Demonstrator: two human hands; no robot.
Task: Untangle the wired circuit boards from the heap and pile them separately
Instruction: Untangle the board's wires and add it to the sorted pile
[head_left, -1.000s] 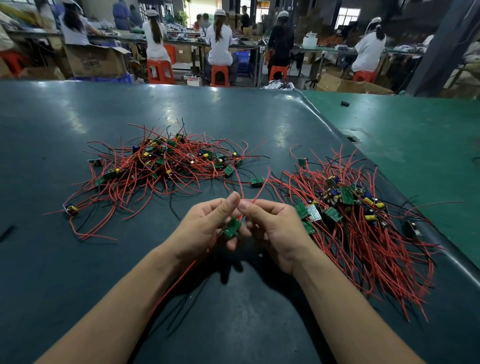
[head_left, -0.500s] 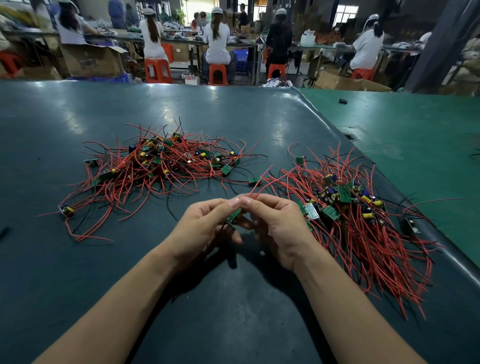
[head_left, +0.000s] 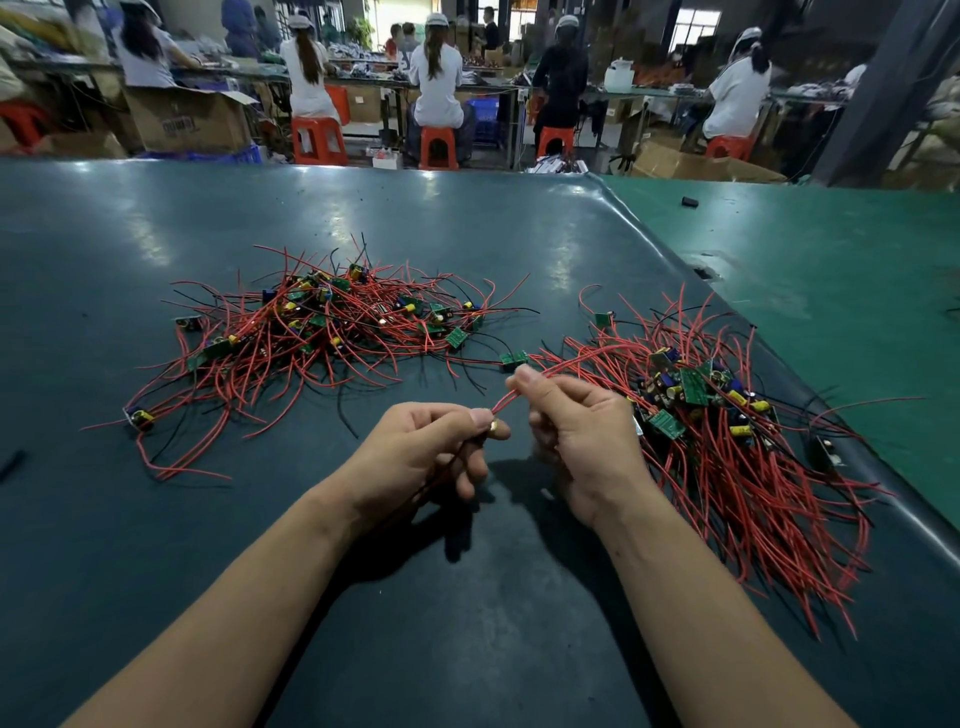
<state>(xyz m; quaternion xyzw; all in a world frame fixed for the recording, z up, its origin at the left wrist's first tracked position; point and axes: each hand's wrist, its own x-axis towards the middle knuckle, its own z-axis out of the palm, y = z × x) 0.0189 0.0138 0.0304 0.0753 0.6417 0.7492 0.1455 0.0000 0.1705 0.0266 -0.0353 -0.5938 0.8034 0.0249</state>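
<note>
Pinching red wire (head_left: 511, 400), right hand (head_left: 582, 441) fingers now raised apart from left hand (head_left: 421, 452), board now hidden in left fingers

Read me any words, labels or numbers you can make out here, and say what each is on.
Nothing legible.
Brown cardboard box behind the dark green table: dark printed mark, too blurred to read.
Small green circuit boards in the right pile: any markings too small to read.
</note>
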